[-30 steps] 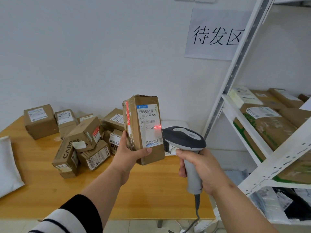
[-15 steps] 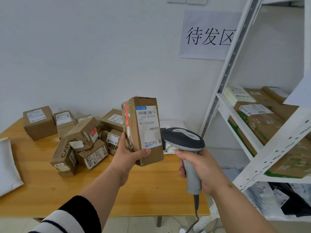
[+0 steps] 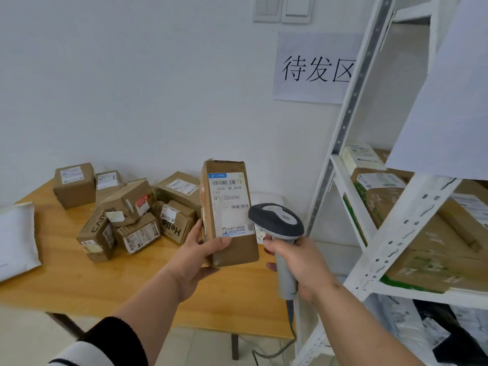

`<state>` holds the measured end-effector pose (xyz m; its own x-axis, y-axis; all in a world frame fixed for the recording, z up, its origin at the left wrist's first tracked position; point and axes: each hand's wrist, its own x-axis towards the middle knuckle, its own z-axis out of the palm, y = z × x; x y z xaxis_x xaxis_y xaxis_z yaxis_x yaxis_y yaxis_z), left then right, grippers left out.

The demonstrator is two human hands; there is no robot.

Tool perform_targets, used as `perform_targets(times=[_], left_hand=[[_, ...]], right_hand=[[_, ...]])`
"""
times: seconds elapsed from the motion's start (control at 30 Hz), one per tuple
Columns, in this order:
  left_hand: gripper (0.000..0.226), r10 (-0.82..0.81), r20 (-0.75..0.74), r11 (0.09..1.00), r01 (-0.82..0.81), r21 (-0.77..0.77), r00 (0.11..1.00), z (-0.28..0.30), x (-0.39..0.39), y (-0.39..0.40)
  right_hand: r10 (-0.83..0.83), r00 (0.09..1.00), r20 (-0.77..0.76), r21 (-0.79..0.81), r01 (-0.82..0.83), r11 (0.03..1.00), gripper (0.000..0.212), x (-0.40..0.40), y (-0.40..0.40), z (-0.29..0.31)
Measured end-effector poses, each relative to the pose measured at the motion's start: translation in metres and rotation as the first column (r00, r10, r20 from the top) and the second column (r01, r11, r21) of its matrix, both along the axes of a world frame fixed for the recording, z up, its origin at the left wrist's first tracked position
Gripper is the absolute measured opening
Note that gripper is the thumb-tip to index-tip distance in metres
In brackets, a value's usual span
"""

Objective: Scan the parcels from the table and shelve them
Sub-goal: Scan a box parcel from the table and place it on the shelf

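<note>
The left hand (image 3: 199,249) grips a tall brown cardboard parcel (image 3: 229,213) by its lower part, thumb curled across the front face just under the white shipping label (image 3: 230,204) and the other fingers wrapped behind, so the box stands nearly upright in the air above the yellow wooden counter (image 3: 87,281). Just to the right of it, the right hand (image 3: 298,262) is curled round the pale grey handle of a barcode scanner with a dark grey head (image 3: 277,220); the scanner's head sits right beside the parcel's lower right edge, facing the label, and its cable (image 3: 287,336) hangs down below the right hand. Beyond and to the left of the left hand, a heap of smaller brown cardboard boxes (image 3: 132,210) lies on the counter against the white wall, some tilted, each with a white label. Farther left of that heap, at the counter's edge, lies a white padded mailer (image 3: 15,236). To the right of the right hand stands a white metal shelving rack (image 3: 351,159), its middle shelf packed with more brown labelled parcels (image 3: 412,215) and a lower level holding pale and dark plastic bags. Above both hands, a white paper sign with black Chinese characters (image 3: 314,68) is stuck to the wall, partly behind the rack's upright.
</note>
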<state>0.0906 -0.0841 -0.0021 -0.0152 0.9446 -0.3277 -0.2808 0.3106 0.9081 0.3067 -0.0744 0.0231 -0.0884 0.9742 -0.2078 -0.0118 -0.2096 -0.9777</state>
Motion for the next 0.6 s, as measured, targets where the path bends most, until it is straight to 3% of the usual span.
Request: perform_targets(times=[0.17,0.33,0.6], left_hand=[[0.124,0.007,0.023,0.999,-0.006,-0.036,1.000,-0.004,0.057,-0.036],[0.116,0.006,0.065,0.994,0.002,-0.113,0.998,-0.014,0.086,-0.073],[0.076,-0.185,0.042,0.968,0.190,-0.164,0.982,-0.018,0.123,-0.101]], right_hand=[[0.135,0.991,0.013,0.011,-0.135,0.991,0.016,0.044,-0.025,0.002],[0.179,0.984,-0.012,-0.010,-0.179,0.984,0.027,0.071,-0.061,-0.003],[0.098,0.994,-0.052,-0.038,-0.100,0.994,0.027,0.111,-0.125,-0.003]])
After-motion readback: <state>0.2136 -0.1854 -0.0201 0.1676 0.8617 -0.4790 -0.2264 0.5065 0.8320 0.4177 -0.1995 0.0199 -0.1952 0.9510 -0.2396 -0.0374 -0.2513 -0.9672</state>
